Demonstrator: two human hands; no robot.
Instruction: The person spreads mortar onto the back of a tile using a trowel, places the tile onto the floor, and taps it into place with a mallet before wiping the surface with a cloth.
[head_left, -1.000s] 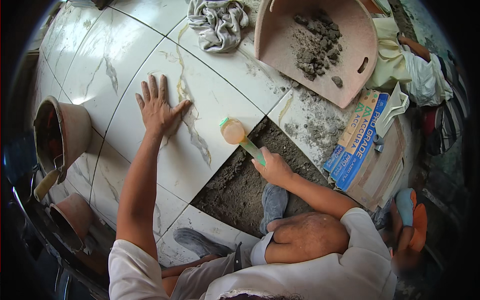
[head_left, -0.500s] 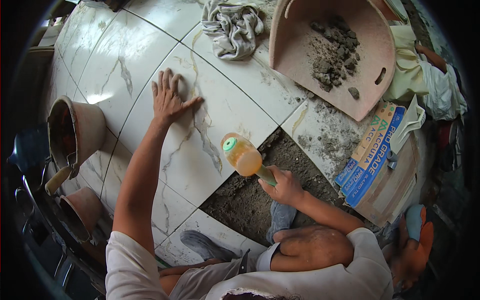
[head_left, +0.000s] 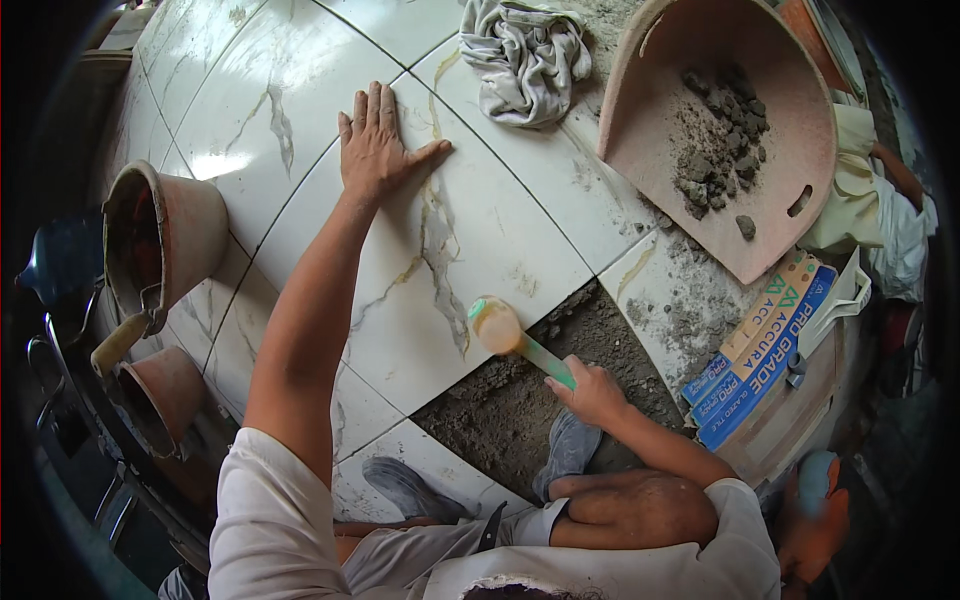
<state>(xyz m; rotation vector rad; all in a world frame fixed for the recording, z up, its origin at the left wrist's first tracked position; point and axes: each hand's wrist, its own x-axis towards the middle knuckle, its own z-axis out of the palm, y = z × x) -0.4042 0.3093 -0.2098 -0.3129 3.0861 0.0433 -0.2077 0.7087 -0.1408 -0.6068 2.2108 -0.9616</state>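
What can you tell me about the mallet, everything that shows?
The mallet has a rounded, amber, slightly translucent head, rubber- or plastic-like, with a pale green disc on one end. Its green handle slants down rightward into the right hand, which grips it. The head appears over the edge of the large marbled tile, beside the bare soil; whether it touches the tile, I cannot tell.

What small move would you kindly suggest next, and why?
Perhaps a light tap with the mallet on the marbled tile beside the untiled patch: the right hand holds the mallet, its head over the tile's edge, and the left hand spreads across it.
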